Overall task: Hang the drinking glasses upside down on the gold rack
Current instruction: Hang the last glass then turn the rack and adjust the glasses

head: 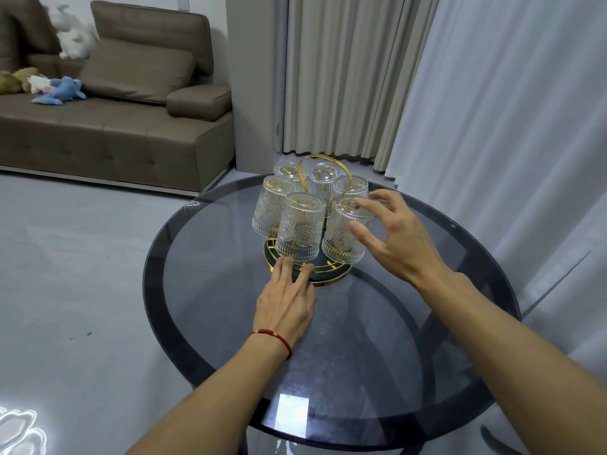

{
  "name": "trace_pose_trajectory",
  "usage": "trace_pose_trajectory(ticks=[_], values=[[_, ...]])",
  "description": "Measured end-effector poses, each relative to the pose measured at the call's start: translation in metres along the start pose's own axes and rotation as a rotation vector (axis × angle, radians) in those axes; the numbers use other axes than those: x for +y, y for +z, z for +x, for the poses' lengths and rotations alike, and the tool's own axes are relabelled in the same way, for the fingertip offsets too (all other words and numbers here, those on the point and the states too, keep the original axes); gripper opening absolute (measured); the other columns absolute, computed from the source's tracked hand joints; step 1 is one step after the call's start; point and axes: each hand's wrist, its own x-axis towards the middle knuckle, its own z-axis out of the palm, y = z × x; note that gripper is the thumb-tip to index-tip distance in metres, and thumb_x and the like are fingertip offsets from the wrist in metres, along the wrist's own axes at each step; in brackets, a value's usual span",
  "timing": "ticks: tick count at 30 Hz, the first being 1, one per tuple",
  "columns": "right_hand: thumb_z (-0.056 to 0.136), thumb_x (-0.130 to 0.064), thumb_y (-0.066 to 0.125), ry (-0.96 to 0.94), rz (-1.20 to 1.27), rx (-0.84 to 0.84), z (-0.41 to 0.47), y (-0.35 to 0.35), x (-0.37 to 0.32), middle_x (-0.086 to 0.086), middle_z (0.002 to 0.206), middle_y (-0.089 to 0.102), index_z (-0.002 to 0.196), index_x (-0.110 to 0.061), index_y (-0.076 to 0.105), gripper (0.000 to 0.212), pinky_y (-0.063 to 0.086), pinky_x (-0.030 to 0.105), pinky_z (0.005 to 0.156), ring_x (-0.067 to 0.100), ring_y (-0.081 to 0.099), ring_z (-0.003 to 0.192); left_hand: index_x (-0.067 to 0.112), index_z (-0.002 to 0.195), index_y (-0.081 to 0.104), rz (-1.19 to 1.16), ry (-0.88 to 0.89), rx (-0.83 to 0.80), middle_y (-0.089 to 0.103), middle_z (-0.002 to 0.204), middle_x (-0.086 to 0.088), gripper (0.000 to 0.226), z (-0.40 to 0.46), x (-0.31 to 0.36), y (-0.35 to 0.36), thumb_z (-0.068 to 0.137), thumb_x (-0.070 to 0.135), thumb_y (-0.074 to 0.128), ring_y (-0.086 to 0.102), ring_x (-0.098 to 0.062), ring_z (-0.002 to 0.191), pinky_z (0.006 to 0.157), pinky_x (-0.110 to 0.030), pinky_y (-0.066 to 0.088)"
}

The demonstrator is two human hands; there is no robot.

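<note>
**Six glasses hang mouth-down on the rack**

Grey floor, pale curtains (pixel 345 77) and a brown sofa (pixel 108 103) with soft toys (pixel 59 90) surround a round smoked-glass table (pixel 427 323). Near the table's far edge stands the gold rack (pixel 312 277), a round dark tray with a gold rim and a looped gold handle rising from the middle. Six ribbed drinking glasses (pixel 297 226) hang on it upside down, packed close around the handle.

From the head camera, the left hand (pixel 285 307), with a red cord at the wrist, lies flat on the table, its fingertips touching the tray's near rim, holding nothing. The right hand (pixel 397 234) is spread open, fingers curved around the front-right glass (pixel 341 241); whether they touch it cannot be told.
</note>
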Motion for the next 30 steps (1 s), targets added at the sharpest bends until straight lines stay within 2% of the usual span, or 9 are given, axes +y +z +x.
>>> trace_pose_trajectory(ticks=[4, 12, 16, 19, 22, 25, 27, 29, 30], values=[[0.101, -0.048, 0.053, -0.017, -0.031, -0.013, 0.002, -0.001, 0.005, 0.004, 0.148, 0.047, 0.142, -0.025, 0.06, 0.048, 0.051, 0.042, 0.1, 0.02, 0.053, 0.131, 0.026, 0.144, 0.039, -0.025, -0.017, -0.01, 0.036, 0.147, -0.01, 0.042, 0.0, -0.001, -0.001, 0.103, 0.035, 0.041, 0.034, -0.025, 0.139, 0.084, -0.038, 0.057], [0.101, -0.055, 0.04, -0.018, -0.012, -0.037, 0.005, -0.003, 0.013, 0.001, 0.143, 0.049, 0.139, -0.029, 0.06, 0.051, 0.052, 0.039, 0.094, 0.018, 0.054, 0.126, 0.026, 0.143, 0.039, -0.022, -0.016, -0.013, 0.036, 0.146, -0.01, 0.042, 0.0, 0.0, -0.002, 0.102, 0.033, 0.041, 0.036, -0.024, 0.136, 0.084, -0.036, 0.056], [0.103, -0.047, 0.04, -0.01, 0.085, 0.03, 0.014, -0.003, 0.016, -0.001, 0.133, 0.055, 0.13, -0.024, 0.068, 0.045, 0.049, 0.032, 0.095, 0.009, 0.054, 0.117, 0.026, 0.143, 0.039, -0.02, -0.017, -0.011, 0.036, 0.147, -0.01, 0.042, 0.0, 0.0, -0.001, 0.102, 0.034, 0.04, 0.036, -0.024, 0.136, 0.083, -0.035, 0.056], [0.1, -0.04, 0.037, 0.064, 0.181, 0.088, 0.035, -0.005, 0.015, 0.001, 0.126, 0.062, 0.127, -0.017, 0.068, 0.047, 0.045, 0.028, 0.095, 0.011, 0.056, 0.112, 0.025, 0.143, 0.039, -0.022, -0.012, -0.008, 0.037, 0.146, -0.011, 0.042, -0.001, 0.0, -0.001, 0.102, 0.033, 0.041, 0.038, -0.025, 0.135, 0.086, -0.035, 0.055], [0.097, -0.033, 0.03, 0.133, 0.203, -0.064, 0.058, -0.007, 0.018, 0.009, 0.143, 0.057, 0.139, -0.012, 0.06, 0.056, 0.035, 0.026, 0.103, 0.018, 0.05, 0.129, 0.025, 0.142, 0.041, -0.031, -0.012, 0.001, 0.039, 0.145, -0.011, 0.042, 0.0, 0.001, -0.002, 0.101, 0.033, 0.042, 0.041, -0.026, 0.131, 0.085, -0.035, 0.055], [0.1, -0.023, 0.028, 0.11, 0.206, -0.248, 0.074, -0.007, 0.02, 0.006, 0.159, 0.044, 0.146, -0.018, 0.056, 0.054, 0.025, 0.029, 0.115, 0.017, 0.038, 0.144, 0.025, 0.142, 0.041, -0.021, -0.008, -0.004, 0.04, 0.143, -0.011, 0.042, 0.0, 0.0, -0.002, 0.1, 0.033, 0.043, 0.044, -0.025, 0.128, 0.083, -0.035, 0.055], [0.105, -0.023, 0.028, 0.088, 0.215, -0.323, 0.079, -0.007, 0.022, 0.005, 0.152, 0.051, 0.142, -0.023, 0.06, 0.05, 0.031, 0.023, 0.105, 0.016, 0.045, 0.136, 0.025, 0.141, 0.042, -0.026, -0.012, 0.005, 0.041, 0.142, -0.01, 0.042, -0.001, 0.0, -0.001, 0.1, 0.032, 0.045, 0.047, -0.025, 0.124, 0.08, -0.034, 0.054], [0.107, -0.033, 0.023, 0.072, 0.166, -0.365, 0.081, -0.009, 0.026, 0.006, 0.141, 0.058, 0.138, -0.025, 0.063, 0.051, 0.037, 0.027, 0.095, 0.018, 0.053, 0.121, 0.024, 0.14, 0.043, -0.028, -0.013, 0.011, 0.041, 0.14, -0.009, 0.042, 0.0, -0.001, 0.0, 0.099, 0.032, 0.045, 0.048, -0.024, 0.12, 0.077, -0.033, 0.053], [0.105, -0.037, 0.02, 0.056, 0.134, -0.374, 0.082, -0.012, 0.027, 0.008, 0.142, 0.058, 0.139, -0.026, 0.063, 0.055, 0.037, 0.031, 0.097, 0.017, 0.053, 0.117, 0.024, 0.14, 0.043, -0.026, -0.014, 0.012, 0.041, 0.139, -0.009, 0.042, 0.0, -0.001, 0.001, 0.098, 0.031, 0.046, 0.049, -0.024, 0.119, 0.077, -0.033, 0.053]])
